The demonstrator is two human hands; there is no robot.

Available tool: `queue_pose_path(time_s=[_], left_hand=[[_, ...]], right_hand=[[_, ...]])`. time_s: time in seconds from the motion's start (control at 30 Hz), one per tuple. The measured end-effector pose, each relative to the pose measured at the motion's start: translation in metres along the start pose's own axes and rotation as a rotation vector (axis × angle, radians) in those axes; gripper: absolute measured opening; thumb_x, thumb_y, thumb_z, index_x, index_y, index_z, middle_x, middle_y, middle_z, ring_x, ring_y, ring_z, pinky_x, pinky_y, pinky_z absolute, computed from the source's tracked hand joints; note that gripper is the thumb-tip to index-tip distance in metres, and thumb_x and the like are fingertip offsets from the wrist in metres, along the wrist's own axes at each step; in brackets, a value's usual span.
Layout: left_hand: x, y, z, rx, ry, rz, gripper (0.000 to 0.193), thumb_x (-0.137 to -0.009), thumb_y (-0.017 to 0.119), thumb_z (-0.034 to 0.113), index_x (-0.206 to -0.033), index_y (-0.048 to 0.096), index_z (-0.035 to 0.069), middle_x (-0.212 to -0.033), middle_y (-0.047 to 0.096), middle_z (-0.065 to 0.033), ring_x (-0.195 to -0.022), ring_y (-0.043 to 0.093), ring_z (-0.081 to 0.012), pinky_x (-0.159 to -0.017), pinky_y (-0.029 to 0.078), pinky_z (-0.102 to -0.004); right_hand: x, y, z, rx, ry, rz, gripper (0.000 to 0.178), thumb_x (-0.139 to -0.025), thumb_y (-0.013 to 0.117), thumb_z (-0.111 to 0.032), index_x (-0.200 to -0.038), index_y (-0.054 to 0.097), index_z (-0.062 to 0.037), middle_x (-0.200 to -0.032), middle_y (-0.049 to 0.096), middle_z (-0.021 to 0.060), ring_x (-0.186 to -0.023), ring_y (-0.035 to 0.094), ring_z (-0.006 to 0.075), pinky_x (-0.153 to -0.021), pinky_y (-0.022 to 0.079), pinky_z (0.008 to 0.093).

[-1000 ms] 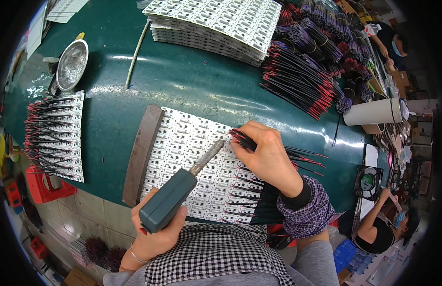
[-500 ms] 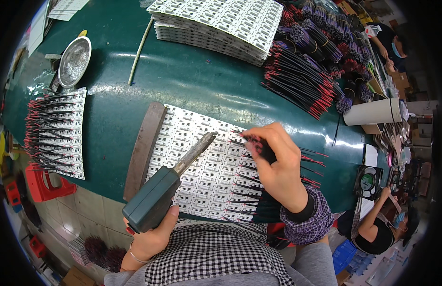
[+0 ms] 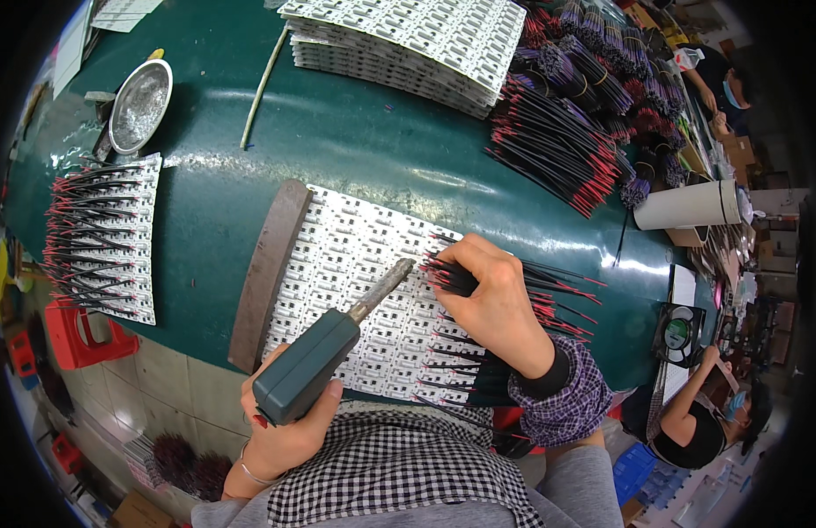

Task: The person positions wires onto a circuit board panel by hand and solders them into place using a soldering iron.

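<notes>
My left hand is closed around a dark green soldering gun. Its metal tip points up and right, over a white sheet of small circuit boards and close to the wire ends. In my right hand a bundle of black wires with red ends is pinched, its near ends at the sheet's right part. Below that hand, several black wires lie in a row along the sheet's right edge. A brown bar lies along the sheet's left edge.
A stack of board sheets stands at the back, beside heaped wire bundles. At left are a wired board strip and a metal bowl. A white roll and small fan sit right. Two people work beyond.
The soldering gun has moved right, its tip now nearer the wires. My right hand has shifted slightly left and down, bringing the bundle's ends onto the sheet.
</notes>
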State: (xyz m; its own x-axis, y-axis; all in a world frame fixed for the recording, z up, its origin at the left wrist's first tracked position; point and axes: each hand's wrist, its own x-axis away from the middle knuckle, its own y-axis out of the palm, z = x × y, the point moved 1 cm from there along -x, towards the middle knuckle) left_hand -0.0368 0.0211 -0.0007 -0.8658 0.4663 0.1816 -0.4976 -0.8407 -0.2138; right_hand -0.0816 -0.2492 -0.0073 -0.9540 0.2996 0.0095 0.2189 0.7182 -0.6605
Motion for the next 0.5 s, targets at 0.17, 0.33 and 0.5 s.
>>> queue_pose_path(time_s=[0.17,0.33,0.5], left_hand=[[-0.007,0.001,0.006,-0.062,0.066,-0.092,0.021,-0.078,0.077,-0.003,-0.098,0.072,-0.006,-0.088,0.067,-0.0134,-0.070,0.062,-0.0170,-0.059,0.048,-0.0304],[-0.008,0.003,0.012,-0.091,0.078,-0.106,0.019,-0.077,0.076,-0.004,-0.095,0.071,-0.006,-0.086,0.066,-0.0126,-0.069,0.061,-0.0181,-0.058,0.047,-0.0307],[-0.007,0.001,0.016,-0.146,0.078,-0.114,0.017,-0.077,0.076,-0.004,-0.093,0.071,-0.006,-0.084,0.065,-0.0127,-0.066,0.060,-0.0191,-0.057,0.047,-0.0306]], right_hand=[[0.000,0.000,-0.001,0.012,-0.002,-0.001,0.026,-0.071,0.076,0.002,-0.096,0.067,0.0043,-0.090,0.062,0.0174,-0.082,0.065,0.0381,-0.071,0.052,0.0430],[-0.001,-0.001,-0.001,0.016,-0.007,-0.002,0.026,-0.071,0.077,0.001,-0.094,0.067,0.0043,-0.089,0.061,0.0172,-0.082,0.065,0.0379,-0.071,0.052,0.0430],[-0.001,-0.001,-0.002,0.027,-0.002,0.002,0.025,-0.071,0.077,0.000,-0.094,0.067,0.0039,-0.088,0.062,0.0176,-0.082,0.065,0.0382,-0.071,0.051,0.0434]])
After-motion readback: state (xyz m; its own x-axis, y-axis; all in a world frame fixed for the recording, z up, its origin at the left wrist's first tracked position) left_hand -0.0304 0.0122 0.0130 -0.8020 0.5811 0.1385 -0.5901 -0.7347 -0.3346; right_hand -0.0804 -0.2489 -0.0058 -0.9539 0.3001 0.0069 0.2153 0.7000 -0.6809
